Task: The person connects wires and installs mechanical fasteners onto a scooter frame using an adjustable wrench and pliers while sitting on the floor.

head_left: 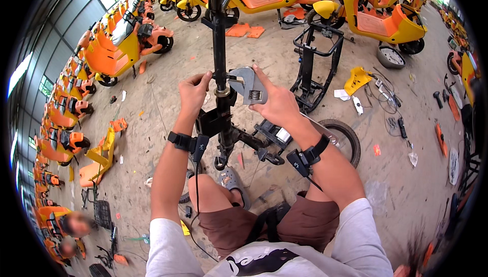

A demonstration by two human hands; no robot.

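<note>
A black steering tube (219, 48) stands upright before me, part of a stripped scooter frame (227, 117), with a brass-coloured ring nut (222, 93) around it. My right hand (281, 103) grips a large grey adjustable wrench (244, 84) by its head, index finger stretched along the top edge. The wrench's jaws meet the tube just above the ring nut; their exact fit is hidden. On the tube's other side, my left hand (193, 94) is closed, with thumb and fingertips drawn together right beside the tube. What they hold, if anything, I cannot make out.
Another bare black frame (317, 68) stands ahead, right of the tube. A wheel (345, 142) lies beyond my right forearm. Yellow-and-orange scooters (114, 53) line the left and far sides. Cables (389, 96), tools and plastic pieces lie on the concrete floor at right.
</note>
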